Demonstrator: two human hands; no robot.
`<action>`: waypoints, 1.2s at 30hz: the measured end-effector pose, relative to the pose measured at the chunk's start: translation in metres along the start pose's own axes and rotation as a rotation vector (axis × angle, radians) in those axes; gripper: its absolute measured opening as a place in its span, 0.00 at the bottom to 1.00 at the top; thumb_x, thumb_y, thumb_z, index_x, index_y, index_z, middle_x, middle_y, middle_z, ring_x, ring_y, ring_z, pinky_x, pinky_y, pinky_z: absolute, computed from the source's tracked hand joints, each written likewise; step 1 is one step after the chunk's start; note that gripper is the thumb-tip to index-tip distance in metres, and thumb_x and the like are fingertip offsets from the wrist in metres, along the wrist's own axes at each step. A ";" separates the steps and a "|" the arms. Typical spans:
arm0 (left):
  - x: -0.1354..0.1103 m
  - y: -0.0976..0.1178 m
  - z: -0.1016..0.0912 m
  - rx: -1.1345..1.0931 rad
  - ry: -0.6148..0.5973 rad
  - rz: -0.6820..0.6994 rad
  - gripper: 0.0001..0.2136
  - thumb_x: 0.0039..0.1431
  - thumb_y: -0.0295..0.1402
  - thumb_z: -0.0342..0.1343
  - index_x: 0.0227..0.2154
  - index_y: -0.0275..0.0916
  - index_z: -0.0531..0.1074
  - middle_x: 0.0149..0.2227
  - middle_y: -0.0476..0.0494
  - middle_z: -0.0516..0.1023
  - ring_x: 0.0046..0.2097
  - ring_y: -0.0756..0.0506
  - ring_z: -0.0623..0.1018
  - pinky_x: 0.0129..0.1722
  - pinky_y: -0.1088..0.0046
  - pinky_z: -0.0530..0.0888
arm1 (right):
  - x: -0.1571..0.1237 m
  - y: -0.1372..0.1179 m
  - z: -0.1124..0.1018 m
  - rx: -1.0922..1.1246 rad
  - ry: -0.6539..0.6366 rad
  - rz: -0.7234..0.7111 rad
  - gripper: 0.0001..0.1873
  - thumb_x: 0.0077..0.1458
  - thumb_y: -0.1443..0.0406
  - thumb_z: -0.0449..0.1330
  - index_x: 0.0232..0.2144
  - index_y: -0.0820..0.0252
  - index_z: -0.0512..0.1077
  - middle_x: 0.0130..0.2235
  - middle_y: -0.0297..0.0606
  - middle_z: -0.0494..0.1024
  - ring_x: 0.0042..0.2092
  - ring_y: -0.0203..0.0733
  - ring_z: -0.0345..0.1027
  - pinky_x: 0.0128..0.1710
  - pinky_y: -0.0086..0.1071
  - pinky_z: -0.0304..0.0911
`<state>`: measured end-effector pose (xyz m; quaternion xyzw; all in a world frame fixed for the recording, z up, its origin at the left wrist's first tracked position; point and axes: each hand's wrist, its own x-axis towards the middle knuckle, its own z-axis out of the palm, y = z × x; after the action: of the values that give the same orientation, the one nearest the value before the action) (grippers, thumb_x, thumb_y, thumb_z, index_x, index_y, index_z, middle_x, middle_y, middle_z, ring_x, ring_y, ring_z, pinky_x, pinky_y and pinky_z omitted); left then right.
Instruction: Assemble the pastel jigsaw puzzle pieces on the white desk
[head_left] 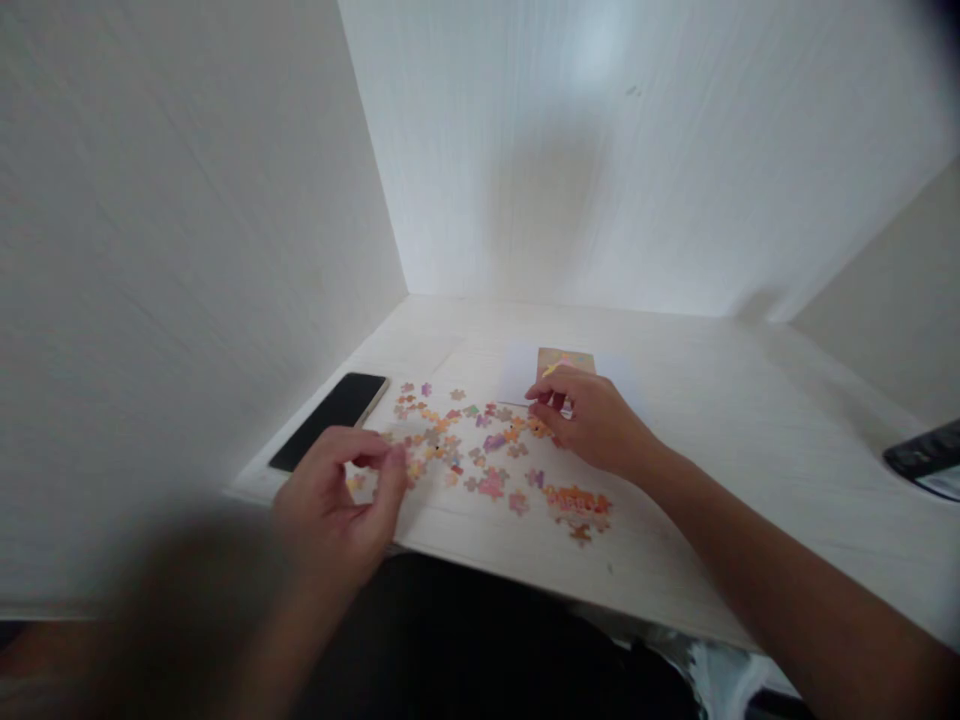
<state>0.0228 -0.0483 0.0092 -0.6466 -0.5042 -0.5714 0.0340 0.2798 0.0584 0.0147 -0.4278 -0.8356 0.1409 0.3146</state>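
Note:
Many small jigsaw puzzle pieces [493, 484] in pink, orange and purple lie scattered over the white table. My left hand [337, 490] hovers at the left end of the pieces, thumb and index finger drawn together; whatever may be between them is too small to make out. Over the right side of the spread is my right hand [585, 415], its fingertips closed in a pinch just above some orange pieces [538, 428]. What they hold, if anything, is hidden. Nearer the front edge, several joined pieces [577, 503] form an orange cluster with lettering.
A dark-screened phone [330, 420] lies left of the pieces. Behind my right hand sits a small picture card [566, 358], partly covered. A black object [926, 458] is at the far right. White panels enclose the table [480, 545] at the back and sides.

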 end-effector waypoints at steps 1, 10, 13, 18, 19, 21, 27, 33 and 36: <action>-0.002 -0.001 -0.004 0.010 0.081 -0.020 0.05 0.59 0.28 0.58 0.34 0.43 0.68 0.31 0.51 0.70 0.32 0.49 0.71 0.33 0.69 0.70 | 0.000 0.002 0.000 -0.005 -0.008 -0.001 0.07 0.55 0.69 0.58 0.35 0.60 0.75 0.33 0.37 0.76 0.33 0.36 0.67 0.36 0.31 0.61; -0.049 -0.001 -0.053 0.264 -0.306 -0.161 0.04 0.63 0.33 0.55 0.40 0.45 0.73 0.42 0.47 0.75 0.43 0.45 0.75 0.45 0.64 0.72 | 0.001 0.020 -0.006 -0.075 0.013 0.047 0.08 0.56 0.65 0.57 0.35 0.59 0.77 0.34 0.38 0.77 0.32 0.37 0.68 0.34 0.32 0.62; -0.056 -0.001 -0.064 0.280 -0.394 -0.137 0.08 0.64 0.35 0.53 0.41 0.47 0.76 0.46 0.46 0.76 0.48 0.43 0.75 0.49 0.60 0.73 | 0.002 0.019 -0.007 -0.075 0.029 0.051 0.08 0.56 0.64 0.57 0.33 0.58 0.77 0.35 0.38 0.78 0.32 0.38 0.68 0.33 0.33 0.63; -0.053 -0.002 -0.067 0.305 -0.471 -0.104 0.11 0.65 0.34 0.51 0.46 0.45 0.76 0.49 0.44 0.77 0.51 0.40 0.74 0.51 0.54 0.72 | 0.002 0.023 -0.008 -0.112 0.036 0.059 0.09 0.57 0.63 0.57 0.32 0.56 0.77 0.36 0.39 0.79 0.31 0.39 0.68 0.34 0.35 0.64; -0.052 -0.002 -0.066 0.305 -0.476 -0.106 0.12 0.65 0.34 0.50 0.47 0.45 0.76 0.50 0.44 0.77 0.52 0.40 0.73 0.52 0.53 0.72 | 0.003 0.025 -0.007 -0.115 0.039 0.071 0.09 0.57 0.63 0.57 0.32 0.56 0.77 0.35 0.39 0.79 0.30 0.39 0.68 0.33 0.35 0.64; -0.051 -0.002 -0.064 0.298 -0.478 -0.119 0.12 0.65 0.34 0.50 0.48 0.45 0.75 0.51 0.43 0.76 0.52 0.39 0.73 0.52 0.51 0.72 | 0.003 0.028 -0.007 -0.115 0.048 0.096 0.09 0.56 0.63 0.58 0.33 0.56 0.78 0.34 0.39 0.79 0.30 0.39 0.68 0.33 0.35 0.64; -0.052 -0.002 -0.064 0.270 -0.479 -0.137 0.13 0.66 0.34 0.49 0.48 0.44 0.75 0.52 0.43 0.76 0.54 0.40 0.71 0.53 0.52 0.71 | 0.003 0.041 -0.010 -0.081 0.084 0.153 0.10 0.55 0.60 0.58 0.33 0.57 0.78 0.35 0.40 0.80 0.31 0.41 0.70 0.33 0.36 0.65; -0.050 0.002 -0.065 0.251 -0.540 -0.103 0.14 0.67 0.33 0.48 0.51 0.43 0.73 0.54 0.45 0.75 0.55 0.41 0.71 0.54 0.54 0.71 | 0.002 0.052 -0.018 -0.062 0.143 0.266 0.13 0.54 0.58 0.58 0.34 0.58 0.77 0.33 0.40 0.79 0.31 0.42 0.70 0.33 0.36 0.64; -0.047 0.004 -0.063 0.272 -0.564 -0.079 0.14 0.66 0.34 0.48 0.52 0.42 0.72 0.54 0.43 0.75 0.55 0.40 0.71 0.55 0.53 0.70 | 0.002 0.054 -0.021 -0.072 0.183 0.305 0.13 0.53 0.58 0.58 0.34 0.59 0.78 0.32 0.40 0.79 0.30 0.41 0.69 0.31 0.35 0.63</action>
<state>-0.0113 -0.1178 -0.0033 -0.7491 -0.5902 -0.2977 -0.0434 0.3267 0.0910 0.0045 -0.5715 -0.7335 0.1177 0.3487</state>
